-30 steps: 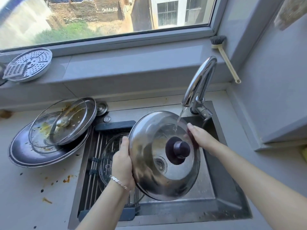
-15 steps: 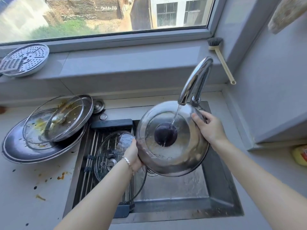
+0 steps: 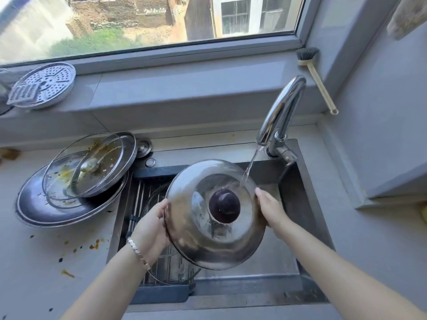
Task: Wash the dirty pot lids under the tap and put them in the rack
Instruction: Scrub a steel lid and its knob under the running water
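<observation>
- Since half a second ago the steel lid [image 3: 196, 227] has come down and leftward from the spout: the stream then fell on the dark knob [image 3: 224, 206]; now it lands just up and right of the knob, near the rim.
- One water stream [image 3: 250, 165] runs from the single tap [image 3: 282, 112].
- Two hands hold this one lid over the sink [image 3: 300, 204], its knob side facing the camera.
- The left hand [image 3: 154, 227] grips the left rim with its fingers curled behind the edge. A beaded bracelet [image 3: 136, 249] sits on that wrist.
- The right hand [image 3: 271, 210] grips the right rim, its fingertips hidden behind the lid.
- One rack [image 3: 136, 204] lies in the left part of the sink. One glass lid [image 3: 157, 197] lies in it, mostly covered by the held lid.
- On the counter [image 3: 34, 262] left of the sink, three dirty lids are stacked. A large dark lid [image 3: 46, 211] is at the bottom, with a steel-rimmed lid [image 3: 129, 153] and a smeared glass one [image 3: 69, 172] on top.
- Food spots [image 3: 94, 243] dot the counter beside the pile.
- On the windowsill there is one perforated steamer plate [image 3: 46, 86] at the left and one brush [image 3: 317, 82] at the right.
</observation>
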